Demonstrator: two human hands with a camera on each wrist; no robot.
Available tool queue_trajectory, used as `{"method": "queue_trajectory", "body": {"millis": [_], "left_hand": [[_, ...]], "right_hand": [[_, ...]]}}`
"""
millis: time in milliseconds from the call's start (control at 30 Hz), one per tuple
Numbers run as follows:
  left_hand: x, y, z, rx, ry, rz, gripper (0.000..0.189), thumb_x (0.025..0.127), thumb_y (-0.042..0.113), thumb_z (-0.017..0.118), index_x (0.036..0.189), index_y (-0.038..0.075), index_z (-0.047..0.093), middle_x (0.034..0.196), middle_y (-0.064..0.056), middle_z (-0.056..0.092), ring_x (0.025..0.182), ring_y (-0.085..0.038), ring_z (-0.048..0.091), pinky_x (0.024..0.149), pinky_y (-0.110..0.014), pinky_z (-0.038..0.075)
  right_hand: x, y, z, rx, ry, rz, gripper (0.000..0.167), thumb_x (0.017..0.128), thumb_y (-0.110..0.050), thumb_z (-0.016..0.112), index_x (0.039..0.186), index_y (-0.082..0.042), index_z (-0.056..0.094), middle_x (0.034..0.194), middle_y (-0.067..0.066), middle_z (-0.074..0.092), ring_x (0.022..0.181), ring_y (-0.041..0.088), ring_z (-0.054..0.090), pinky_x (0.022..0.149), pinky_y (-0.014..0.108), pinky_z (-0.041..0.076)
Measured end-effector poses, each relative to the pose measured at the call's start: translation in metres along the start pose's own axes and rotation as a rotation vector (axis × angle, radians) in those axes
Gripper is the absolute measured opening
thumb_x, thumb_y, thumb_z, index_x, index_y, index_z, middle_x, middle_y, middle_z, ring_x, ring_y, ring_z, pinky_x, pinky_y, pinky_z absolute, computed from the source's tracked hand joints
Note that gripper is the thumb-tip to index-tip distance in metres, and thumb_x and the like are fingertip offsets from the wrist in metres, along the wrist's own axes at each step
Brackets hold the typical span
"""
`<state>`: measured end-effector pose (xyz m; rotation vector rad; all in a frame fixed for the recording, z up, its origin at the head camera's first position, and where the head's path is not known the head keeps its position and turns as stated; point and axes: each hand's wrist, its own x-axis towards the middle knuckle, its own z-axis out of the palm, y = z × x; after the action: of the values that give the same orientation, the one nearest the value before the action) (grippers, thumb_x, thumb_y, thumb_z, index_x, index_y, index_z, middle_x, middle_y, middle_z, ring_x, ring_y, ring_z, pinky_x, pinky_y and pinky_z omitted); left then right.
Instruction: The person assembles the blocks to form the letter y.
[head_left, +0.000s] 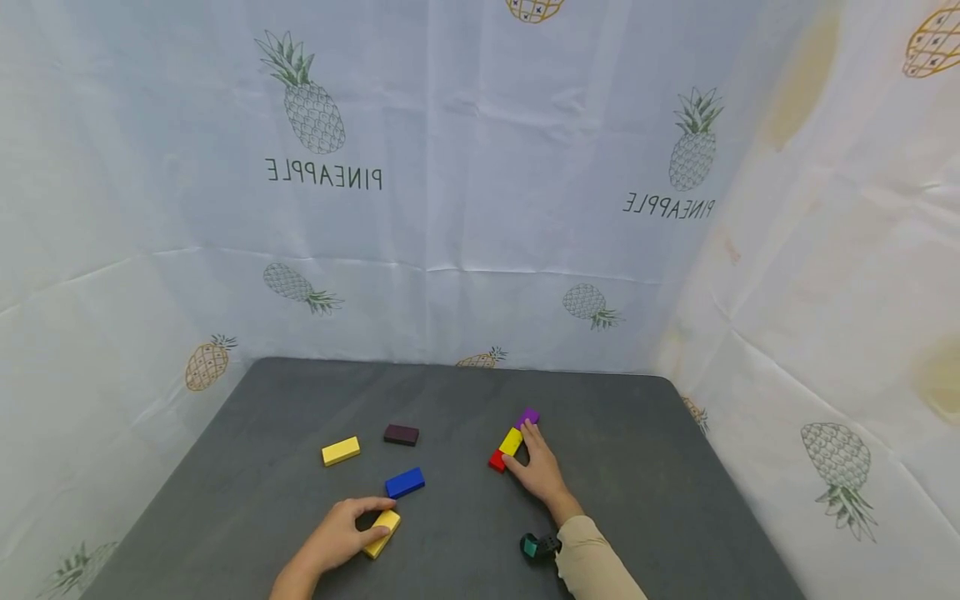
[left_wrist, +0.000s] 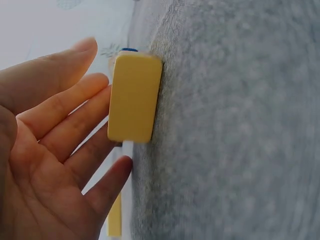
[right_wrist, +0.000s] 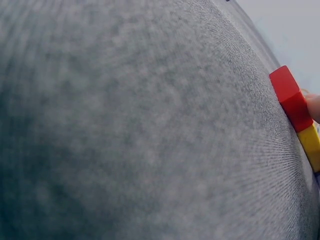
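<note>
In the head view my left hand curves loosely around a yellow block at the near left. The left wrist view shows this block on the table, its broad face towards the camera, with the thumb apart from it and fingers behind. My right hand spans a slanting row of a red block, a yellow block and a purple block. Its thumb is at the red end, its extended fingers at the purple end. One fingertip meets the red block in the right wrist view.
A blue block lies just beyond the left hand. Farther back are another yellow block and a dark maroon block. A small black device with a green part is beside the right sleeve. Pineapple-printed curtains surround the grey table.
</note>
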<state>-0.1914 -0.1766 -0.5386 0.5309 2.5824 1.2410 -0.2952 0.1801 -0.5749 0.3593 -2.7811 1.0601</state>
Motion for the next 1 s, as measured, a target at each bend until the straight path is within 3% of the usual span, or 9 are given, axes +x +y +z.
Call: {"method": "queue_trajectory", "body": {"millis": [233,333,600,800,1000], "left_hand": [[-0.009,-0.002,-0.003,0.042,0.055,-0.054,0.046,0.082,0.032,0.072,0.120,0.006,0.064,0.119,-0.013,0.064,0.114,-0.041,0.055,0.093,-0.061,0.042],[-0.012,-0.003,-0.004,0.030,0.049,-0.083,0.052,0.081,0.035,0.073,0.122,0.006,0.063,0.122,-0.014,0.063,0.116,-0.042,0.054,0.094,-0.062,0.041],[-0.016,-0.006,-0.008,-0.047,-0.055,-0.127,0.068,0.077,0.040,0.075,0.132,0.006,0.055,0.133,-0.021,0.053,0.124,-0.048,0.044,0.096,-0.065,0.037],[-0.011,-0.007,-0.014,-0.076,-0.173,-0.110,0.071,0.078,0.028,0.076,0.138,0.004,0.048,0.141,-0.025,0.044,0.129,-0.053,0.035,0.098,-0.068,0.030],[-0.009,-0.007,-0.016,-0.100,-0.208,-0.144,0.070,0.076,0.013,0.077,0.139,0.003,0.047,0.142,-0.030,0.040,0.130,-0.055,0.031,0.099,-0.069,0.028]], "right_hand": [[0.001,0.001,0.001,-0.006,-0.006,0.010,0.077,0.088,-0.041,0.063,0.145,0.001,0.034,0.153,0.017,0.029,0.142,0.036,0.026,0.111,0.055,0.027],[0.000,0.000,0.001,-0.006,-0.009,0.014,0.076,0.088,-0.041,0.063,0.145,0.001,0.034,0.154,0.017,0.028,0.142,0.036,0.025,0.111,0.055,0.027],[-0.001,-0.003,-0.001,0.001,-0.009,0.025,0.076,0.088,-0.039,0.063,0.145,0.001,0.034,0.154,0.017,0.028,0.142,0.036,0.025,0.112,0.055,0.026],[-0.001,-0.003,-0.002,0.008,-0.004,0.025,0.076,0.088,-0.039,0.064,0.145,0.002,0.034,0.153,0.017,0.028,0.142,0.036,0.025,0.111,0.056,0.026],[-0.001,-0.001,0.000,-0.008,-0.007,0.015,0.077,0.088,-0.041,0.063,0.145,0.001,0.034,0.153,0.017,0.029,0.142,0.036,0.026,0.111,0.055,0.027]]}}
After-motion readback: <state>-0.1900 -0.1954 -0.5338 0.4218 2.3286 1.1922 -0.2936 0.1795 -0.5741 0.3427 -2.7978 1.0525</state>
